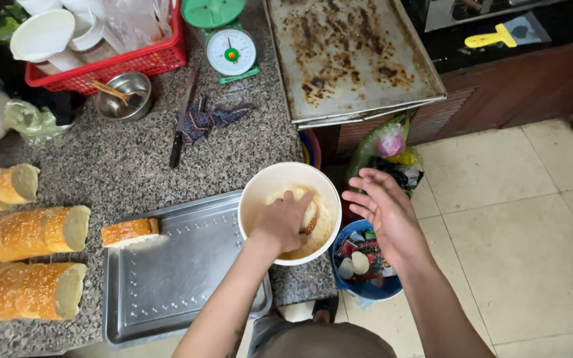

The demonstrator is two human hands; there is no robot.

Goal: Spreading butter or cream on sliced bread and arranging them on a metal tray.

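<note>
White bowl (260, 192) sits at granite counter (127, 166) front edge, partly on metal tray (180, 278), overhanging twd floor. Open room: bare tray centre, tiled floor (525, 252) to the right. Bowl holds pale crumbs + a bread piece (310, 216). One bread slice (129, 231) on tray's far-left corner; three cut loaves (31, 232) left of tray. Blue bin (365, 265) w/ scraps below counter edge. Left hand (285, 222) inside bowl, fingers curled down on the bread piece, pressing into crumbs. Right hand (382, 205) spread wide, holds nothing, hovers over bin just beside bowl rim.
</note>
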